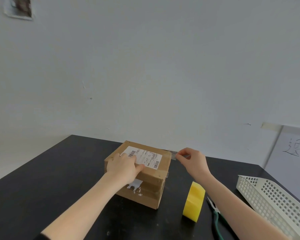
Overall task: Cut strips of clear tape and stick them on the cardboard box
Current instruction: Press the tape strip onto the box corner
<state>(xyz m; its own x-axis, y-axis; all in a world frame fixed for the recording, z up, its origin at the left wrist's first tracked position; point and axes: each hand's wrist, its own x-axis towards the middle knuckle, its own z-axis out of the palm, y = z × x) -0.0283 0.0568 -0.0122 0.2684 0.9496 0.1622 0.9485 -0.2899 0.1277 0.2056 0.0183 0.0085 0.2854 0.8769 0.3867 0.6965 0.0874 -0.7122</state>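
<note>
The right hand (192, 161) pinched 1 end of a clear tape strip (173, 154) just off the far right edge of the box (151, 191). The left hand (123, 168) lay flat on top, pressing down. If the strip went slack, it could curl, stick to itself or land crooked.

We see the brown cardboard box (151, 186) sitting closed on the dark table (59, 170), with a white shipping label (142, 156) on its top. A strip of clear tape (173, 155) reaches from the top's far right edge out into the air. The yellow tape roll (194, 201) stands on edge just right of the box.
</note>
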